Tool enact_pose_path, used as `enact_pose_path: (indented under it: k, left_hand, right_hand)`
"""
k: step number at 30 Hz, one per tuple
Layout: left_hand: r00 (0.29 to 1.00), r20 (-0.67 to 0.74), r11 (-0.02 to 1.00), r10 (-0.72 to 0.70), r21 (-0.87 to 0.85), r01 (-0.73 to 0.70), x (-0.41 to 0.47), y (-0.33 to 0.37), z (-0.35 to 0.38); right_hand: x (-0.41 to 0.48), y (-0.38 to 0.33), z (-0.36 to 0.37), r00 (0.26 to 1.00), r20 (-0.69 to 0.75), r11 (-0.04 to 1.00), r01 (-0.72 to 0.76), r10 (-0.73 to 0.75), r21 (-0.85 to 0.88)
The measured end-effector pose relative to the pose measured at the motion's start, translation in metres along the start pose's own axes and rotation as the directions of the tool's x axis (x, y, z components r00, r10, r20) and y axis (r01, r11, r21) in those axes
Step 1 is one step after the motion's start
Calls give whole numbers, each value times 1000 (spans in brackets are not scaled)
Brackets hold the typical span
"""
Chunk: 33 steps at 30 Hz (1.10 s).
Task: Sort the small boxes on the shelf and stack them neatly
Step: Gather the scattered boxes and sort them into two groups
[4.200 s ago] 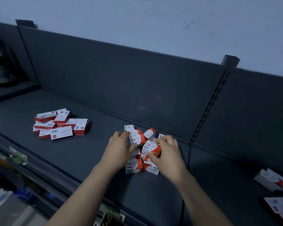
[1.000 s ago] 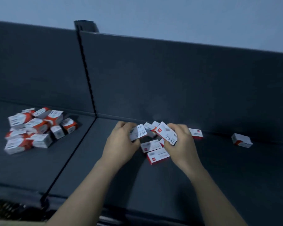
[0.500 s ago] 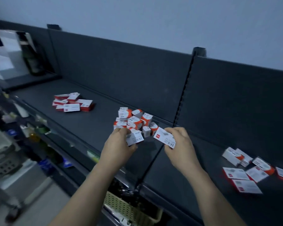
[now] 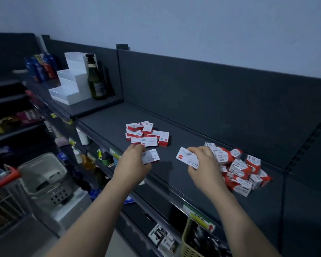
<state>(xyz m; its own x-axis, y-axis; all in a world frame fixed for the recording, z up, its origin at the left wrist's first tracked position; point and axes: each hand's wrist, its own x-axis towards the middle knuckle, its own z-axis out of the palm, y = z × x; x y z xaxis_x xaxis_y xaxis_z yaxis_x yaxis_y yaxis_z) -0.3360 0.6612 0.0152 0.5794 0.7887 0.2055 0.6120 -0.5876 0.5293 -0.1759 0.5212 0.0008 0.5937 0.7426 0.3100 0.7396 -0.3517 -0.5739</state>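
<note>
My worry is the loose red-and-white staple box pile: setting a box on those crooked ones could slide it off. My left hand pinches one 24/6 staple box just before that pile; my right hand pinches another flat box beside the orange-and-white box heap on the shelf.

Dim, bluish, low-contrast lighting. Soft shadows fall beneath each hand on the shelf. Wide-angle distortion bends edges; left periphery is blurred.
</note>
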Motion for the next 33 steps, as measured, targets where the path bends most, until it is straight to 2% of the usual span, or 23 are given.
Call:
enact_pose_path:
  k: [7,18,26,31,33]
  left_hand:
    - [999,-47,1000,-12,5,12,61,-39,-2]
    - [995,-104,998,4,63,3,159,-72,18]
    - [991,-131,1000,20,21,-17,209,-85,29]
    - [993,-77,996,92,-4,-93,240,-85,41]
    - [992,-39,993,116,2,-116,253,-85,46]
  right_hand:
    - [58,-19,45,1000,11,998,-9,10,-56]
    - [163,-7,108,994,66,995,-84,88,-62]
    - [197,-10,148,985,5,971,-171,174,-166]
    - [196,-10,145,987,38,983,-150,154,-110]
    - [192,-11,143,988,6,987,-151,151,-64]
